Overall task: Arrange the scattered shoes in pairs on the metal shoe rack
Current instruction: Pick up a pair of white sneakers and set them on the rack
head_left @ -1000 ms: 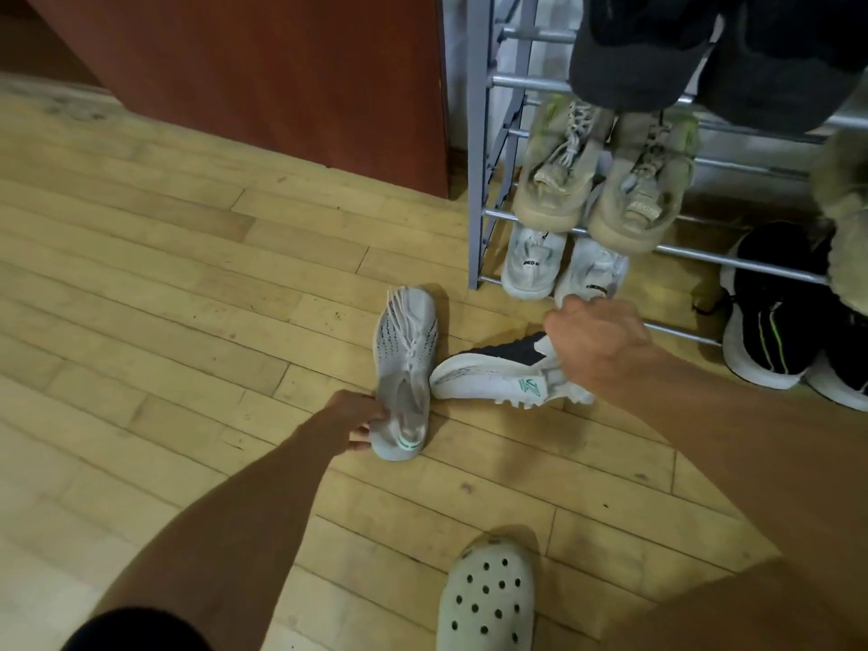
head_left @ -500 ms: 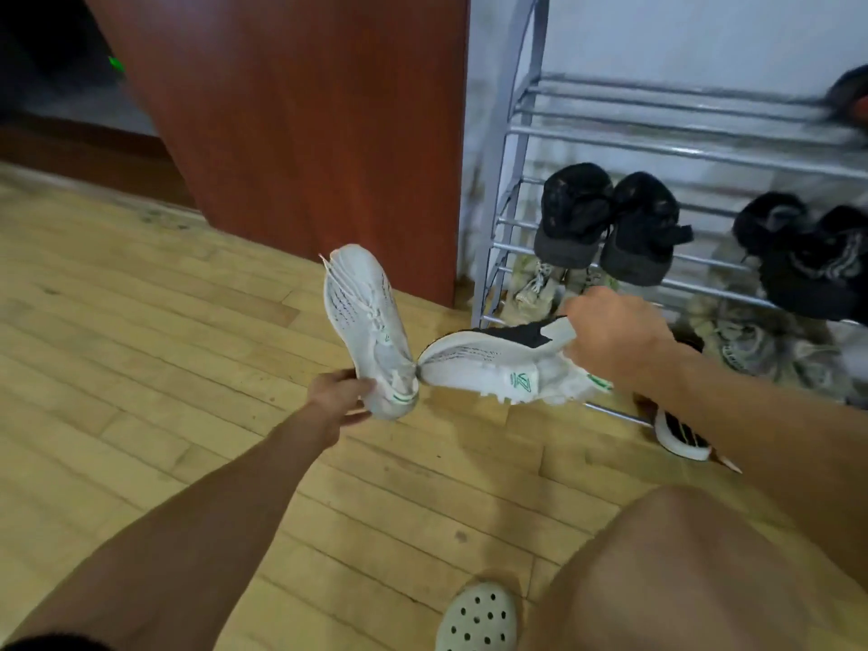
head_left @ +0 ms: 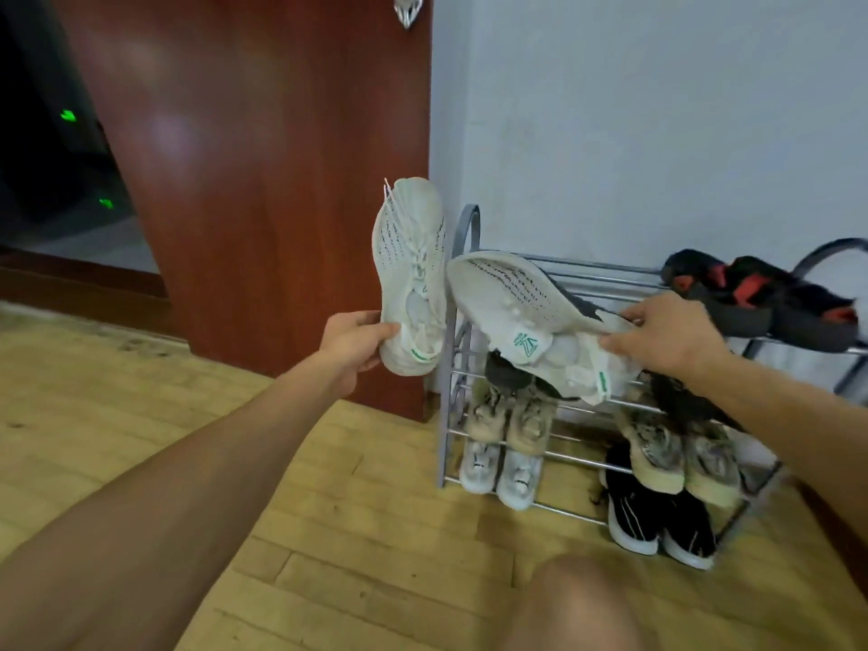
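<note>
My left hand [head_left: 353, 339] grips the heel of a white knit sneaker [head_left: 411, 270], held toe-up in the air left of the metal shoe rack [head_left: 465, 227]. My right hand [head_left: 667, 331] pinches the heel collar of the matching white sneaker [head_left: 512, 300], which has a green logo and points left, just in front of the rack's top shelf. Both shoes are off the floor, their toes close together.
The rack holds a black-and-red pair [head_left: 761, 298] on top, beige pairs [head_left: 512, 415] [head_left: 676, 455] lower, and white [head_left: 500, 472] and black [head_left: 657, 523] pairs at the bottom. A reddish wooden door [head_left: 263, 180] stands left; my knee [head_left: 577, 603] is low in view.
Both hands picked the white sneakers up from the wooden floor and raised them to the level of the rack's top shelf. The view has tilted upward.
</note>
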Demonstrator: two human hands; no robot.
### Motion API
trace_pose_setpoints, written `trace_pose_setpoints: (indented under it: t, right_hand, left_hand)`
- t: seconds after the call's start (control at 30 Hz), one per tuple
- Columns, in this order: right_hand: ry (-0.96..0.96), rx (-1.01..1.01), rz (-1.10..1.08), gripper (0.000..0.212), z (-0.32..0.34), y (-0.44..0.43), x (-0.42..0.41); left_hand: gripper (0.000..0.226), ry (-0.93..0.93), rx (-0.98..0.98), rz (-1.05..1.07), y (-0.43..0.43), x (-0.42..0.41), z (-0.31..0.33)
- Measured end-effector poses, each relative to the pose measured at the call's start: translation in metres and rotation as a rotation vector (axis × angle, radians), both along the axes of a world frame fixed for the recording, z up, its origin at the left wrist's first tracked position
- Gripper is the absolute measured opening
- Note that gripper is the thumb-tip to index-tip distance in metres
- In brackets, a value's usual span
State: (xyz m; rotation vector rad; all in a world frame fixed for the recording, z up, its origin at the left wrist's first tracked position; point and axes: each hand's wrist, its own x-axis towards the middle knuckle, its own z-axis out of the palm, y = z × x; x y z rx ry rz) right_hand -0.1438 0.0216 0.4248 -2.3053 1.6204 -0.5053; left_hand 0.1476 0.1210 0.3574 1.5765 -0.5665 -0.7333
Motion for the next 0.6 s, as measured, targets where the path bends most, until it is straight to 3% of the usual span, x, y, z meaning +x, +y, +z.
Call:
trace_pose_setpoints:
  t: [0.07,0.17,0.37,0.6]
  right_hand:
    - [-0.135,0.027,-0.06,0.039,0.007,-0.01,-0.012]
    - [-0.383,0.134,-0.133,0.011,0.01,-0.026,-0.024]
    - [-0.703,0.317,-0.207,0.04,0.007,-0.082,-0.018]
    - [-1.015,0.508,-0.209,0.029,0.003,-0.144,0.01]
  left_hand:
    - [0.029,0.002,-0.036,-0.016,-0.021,-0.011,0.02]
    - [0.011,-0.005,-0.069,-0.044,-0.053,-0.028,0.046]
    - [0.03,-0.083,-0.089,-0.053,-0.121,-0.044,0.073]
    - [0.028,-0.088,-0.043,-0.129,-0.199,-0.053,0.069]
